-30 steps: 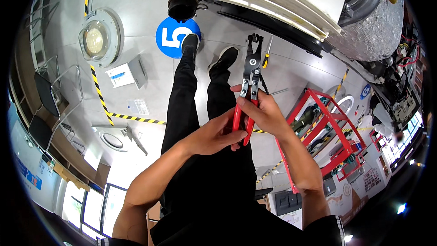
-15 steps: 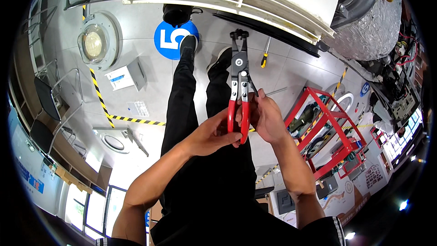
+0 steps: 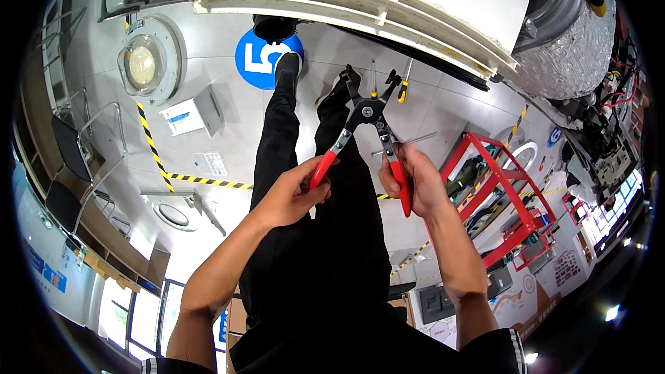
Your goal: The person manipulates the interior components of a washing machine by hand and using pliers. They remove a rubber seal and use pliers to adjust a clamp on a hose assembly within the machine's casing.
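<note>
A pair of hose clamp pliers [image 3: 368,111] with dark jaws and red handles is held out in front of me, its jaws spread and pointing away. My left hand [image 3: 296,192] is closed round the left red handle. Around the right red handle my right hand [image 3: 415,179] is closed, with the thumb lying along it. The handles stand wide apart. Nothing shows between the jaw tips, which are over the floor and near my right shoe.
A white appliance body with a slatted edge [image 3: 291,1] spans the top. Two yellow-handled screwdrivers, one a screwdriver [image 3: 402,90] at right, lie on the floor. A round door [image 3: 147,62] sits left. A red cart [image 3: 495,187] and foil-wrapped drum [image 3: 564,52] stand right.
The pliers' handles have been pulled apart, one hand to each side, and the jaws have spread. A screwdriver formerly hidden behind the pliers shows now.
</note>
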`<state>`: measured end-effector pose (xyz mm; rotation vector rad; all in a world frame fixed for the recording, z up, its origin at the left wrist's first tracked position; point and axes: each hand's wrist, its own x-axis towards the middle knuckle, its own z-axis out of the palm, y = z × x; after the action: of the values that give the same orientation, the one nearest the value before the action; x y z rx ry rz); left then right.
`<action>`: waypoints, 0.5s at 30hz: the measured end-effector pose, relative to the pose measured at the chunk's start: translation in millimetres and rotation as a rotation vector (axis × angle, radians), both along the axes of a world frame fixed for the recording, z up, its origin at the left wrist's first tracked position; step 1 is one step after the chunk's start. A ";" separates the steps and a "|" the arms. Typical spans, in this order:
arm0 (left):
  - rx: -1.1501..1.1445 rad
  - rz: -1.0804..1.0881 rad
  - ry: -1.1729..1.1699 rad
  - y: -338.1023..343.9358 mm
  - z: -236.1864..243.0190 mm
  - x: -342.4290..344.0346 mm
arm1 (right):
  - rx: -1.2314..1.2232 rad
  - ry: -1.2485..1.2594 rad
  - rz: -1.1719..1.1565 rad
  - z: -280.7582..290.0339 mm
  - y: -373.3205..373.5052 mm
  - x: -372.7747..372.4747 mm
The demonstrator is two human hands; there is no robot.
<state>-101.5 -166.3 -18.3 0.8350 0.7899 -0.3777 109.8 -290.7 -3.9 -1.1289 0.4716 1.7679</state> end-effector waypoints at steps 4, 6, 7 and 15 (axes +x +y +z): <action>-0.138 0.107 -0.019 3.4 2.4 4.8 | 0.021 -0.074 0.081 0.4 5.2 -1.6; -0.175 0.128 -0.007 4.4 3.2 7.6 | 0.106 -0.178 0.197 -1.9 4.8 -1.4; -0.171 0.110 -0.010 5.5 3.2 6.9 | 0.160 -0.239 0.251 -1.0 6.6 -1.0; 0.005 -0.092 -0.120 -8.1 -2.4 4.7 | 0.292 0.010 0.212 -3.6 -3.0 6.5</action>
<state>-96.8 -174.4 -20.6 0.8926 0.6431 -0.4036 116.3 -293.6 -7.6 -0.9901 0.0948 1.9514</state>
